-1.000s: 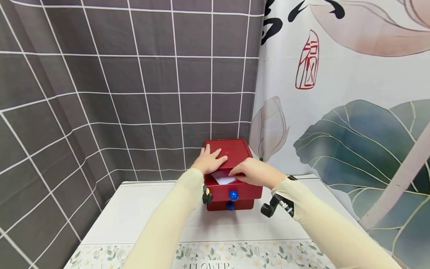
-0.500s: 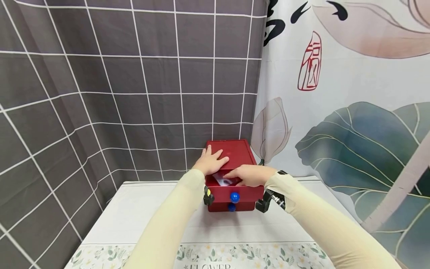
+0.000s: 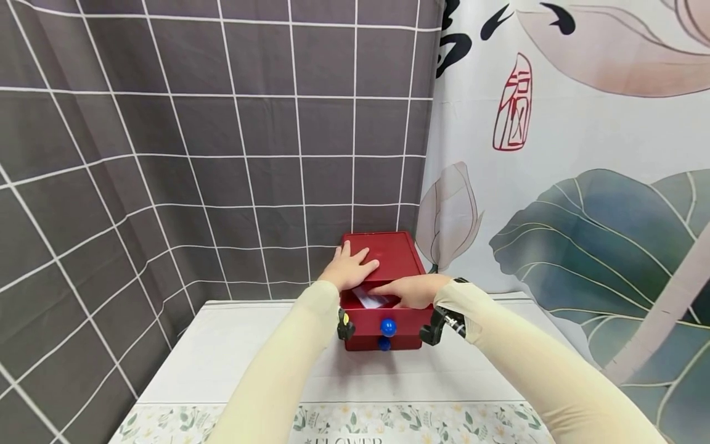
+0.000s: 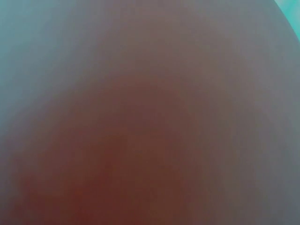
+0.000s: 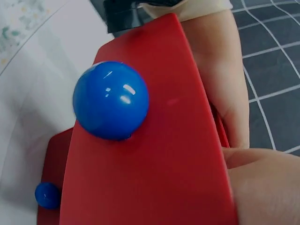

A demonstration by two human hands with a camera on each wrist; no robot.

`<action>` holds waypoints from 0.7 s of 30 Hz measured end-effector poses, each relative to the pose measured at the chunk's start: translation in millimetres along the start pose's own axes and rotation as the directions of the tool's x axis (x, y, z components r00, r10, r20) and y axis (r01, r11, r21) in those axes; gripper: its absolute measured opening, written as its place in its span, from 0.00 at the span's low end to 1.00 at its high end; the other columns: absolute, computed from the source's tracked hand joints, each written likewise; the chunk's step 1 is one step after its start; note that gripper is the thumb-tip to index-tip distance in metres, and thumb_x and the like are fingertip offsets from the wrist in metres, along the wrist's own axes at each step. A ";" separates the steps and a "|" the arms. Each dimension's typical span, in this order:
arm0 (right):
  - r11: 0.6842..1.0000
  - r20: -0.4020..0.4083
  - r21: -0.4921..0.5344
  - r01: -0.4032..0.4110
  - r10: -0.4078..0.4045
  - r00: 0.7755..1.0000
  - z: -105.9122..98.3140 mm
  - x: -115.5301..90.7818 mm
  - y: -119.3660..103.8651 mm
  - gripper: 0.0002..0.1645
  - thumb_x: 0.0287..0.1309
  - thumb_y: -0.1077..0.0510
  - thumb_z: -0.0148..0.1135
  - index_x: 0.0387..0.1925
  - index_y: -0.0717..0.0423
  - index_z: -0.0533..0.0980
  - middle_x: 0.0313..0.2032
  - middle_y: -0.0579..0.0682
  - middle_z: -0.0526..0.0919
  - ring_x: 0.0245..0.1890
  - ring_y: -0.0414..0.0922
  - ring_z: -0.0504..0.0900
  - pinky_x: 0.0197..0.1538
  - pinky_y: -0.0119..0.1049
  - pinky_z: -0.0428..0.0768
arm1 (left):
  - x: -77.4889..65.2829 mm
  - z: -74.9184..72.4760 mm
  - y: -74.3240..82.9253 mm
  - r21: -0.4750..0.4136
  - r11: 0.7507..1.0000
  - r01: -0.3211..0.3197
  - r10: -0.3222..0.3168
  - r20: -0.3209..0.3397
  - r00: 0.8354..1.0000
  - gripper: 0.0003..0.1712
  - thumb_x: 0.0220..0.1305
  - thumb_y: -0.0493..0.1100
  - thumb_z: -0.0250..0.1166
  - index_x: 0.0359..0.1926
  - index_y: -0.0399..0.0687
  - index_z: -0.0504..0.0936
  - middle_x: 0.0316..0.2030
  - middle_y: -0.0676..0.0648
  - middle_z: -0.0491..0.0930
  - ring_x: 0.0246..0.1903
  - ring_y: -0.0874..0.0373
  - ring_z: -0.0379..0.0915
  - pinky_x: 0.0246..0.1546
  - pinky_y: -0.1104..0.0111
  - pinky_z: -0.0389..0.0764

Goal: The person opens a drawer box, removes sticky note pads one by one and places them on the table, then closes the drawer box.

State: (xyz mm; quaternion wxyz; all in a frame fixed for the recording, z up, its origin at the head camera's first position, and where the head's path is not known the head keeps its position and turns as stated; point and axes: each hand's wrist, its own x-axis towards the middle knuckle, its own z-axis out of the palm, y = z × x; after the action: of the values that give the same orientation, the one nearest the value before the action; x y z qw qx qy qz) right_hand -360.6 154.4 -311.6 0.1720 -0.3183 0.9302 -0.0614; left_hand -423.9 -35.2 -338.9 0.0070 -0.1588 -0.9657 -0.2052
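Observation:
A small red drawer cabinet [image 3: 395, 256] stands on the table, its upper drawer [image 3: 360, 322] pulled out. My left hand [image 3: 346, 269] rests with spread fingers on the left of the cabinet's top. Inside the drawer lies a white sheet-like piece [image 3: 370, 301], partly covered. My right hand [image 3: 417, 290] reaches over the drawer's right side, index finger stretched toward that piece, other fingertips hidden inside. In the right wrist view, a round blue knob [image 5: 111, 101] sits on the drawer front, and the right hand [image 5: 269, 187] is behind the front's edge. The left wrist view is only a blur.
Below, the lower drawer with its blue knob [image 3: 384, 343] is set back from the upper one. The white table [image 3: 249, 351] carries a flowered cloth border [image 3: 333, 419] at the front. A grey checked curtain [image 3: 266, 185] and a white printed curtain [image 3: 455, 123] hang close behind.
My right hand has moved left and slightly down into the drawer. The white piece has shifted and shows less inside it. The left hand stays on the cabinet top.

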 end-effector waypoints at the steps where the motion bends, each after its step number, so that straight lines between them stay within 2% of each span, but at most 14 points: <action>1: 1.000 -0.005 -0.003 0.005 -0.005 1.000 0.9 1.0 0.7 0.36 0.68 0.52 0.64 0.75 0.44 0.66 0.70 0.49 0.70 0.71 0.53 0.67 0.70 0.53 0.67 | 0.1 0.1 -0.2 0.000 1.000 0.001 -0.001 0.001 1.000 0.40 0.72 0.70 0.45 0.78 0.63 0.59 0.80 0.37 0.40 0.78 0.35 0.34 0.72 0.42 0.54; 7: 0.993 -0.057 -0.099 0.057 -0.063 0.996 5.2 5.3 4.8 0.32 0.65 0.60 0.67 0.70 0.48 0.73 0.64 0.50 0.78 0.65 0.52 0.75 0.67 0.48 0.72 | 2.6 -1.0 -1.3 -0.004 1.000 0.003 -0.003 0.008 1.000 0.40 0.72 0.71 0.45 0.79 0.63 0.59 0.80 0.37 0.39 0.78 0.35 0.33 0.72 0.41 0.54; 13: 0.980 -0.120 -0.182 0.083 -0.105 0.987 4.5 4.1 3.2 0.30 0.60 0.62 0.71 0.64 0.48 0.78 0.56 0.49 0.84 0.58 0.50 0.81 0.62 0.44 0.77 | 3.6 -3.2 0.0 -0.014 1.000 0.001 -0.001 -0.001 1.000 0.40 0.72 0.70 0.46 0.78 0.64 0.59 0.80 0.38 0.40 0.78 0.36 0.34 0.72 0.40 0.54; 16: 0.948 -0.149 -0.293 0.122 -0.172 0.974 5.5 4.4 0.7 0.28 0.57 0.61 0.74 0.60 0.48 0.82 0.51 0.47 0.87 0.52 0.48 0.84 0.58 0.40 0.80 | 2.4 -2.4 -0.3 -0.008 1.000 0.001 -0.001 0.002 1.000 0.40 0.72 0.70 0.46 0.78 0.63 0.59 0.80 0.38 0.40 0.78 0.36 0.34 0.72 0.41 0.55; 19: 0.893 -0.171 -0.419 0.163 -0.254 0.952 7.4 5.9 -1.0 0.25 0.54 0.60 0.76 0.56 0.47 0.85 0.47 0.46 0.89 0.46 0.45 0.87 0.55 0.38 0.82 | 0.2 -1.5 -0.4 -0.009 1.000 0.002 -0.001 0.003 1.000 0.40 0.72 0.70 0.46 0.78 0.62 0.60 0.80 0.37 0.41 0.78 0.35 0.35 0.71 0.41 0.56; 21: 0.868 -0.182 -0.467 0.167 -0.280 0.943 8.3 6.4 -1.8 0.24 0.53 0.59 0.77 0.53 0.47 0.86 0.45 0.45 0.89 0.44 0.45 0.87 0.53 0.37 0.83 | -0.7 -1.2 -0.3 -0.012 1.000 0.001 -0.001 0.005 1.000 0.40 0.72 0.70 0.46 0.78 0.62 0.59 0.80 0.37 0.40 0.78 0.35 0.35 0.71 0.40 0.56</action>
State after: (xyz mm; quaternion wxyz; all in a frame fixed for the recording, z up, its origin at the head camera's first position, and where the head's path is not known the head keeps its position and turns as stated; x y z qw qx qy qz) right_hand -361.4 149.0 -320.8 -0.0293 -0.4454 0.8898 0.0945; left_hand -423.4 -36.1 -337.9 0.0035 -0.1589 -0.9646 -0.2103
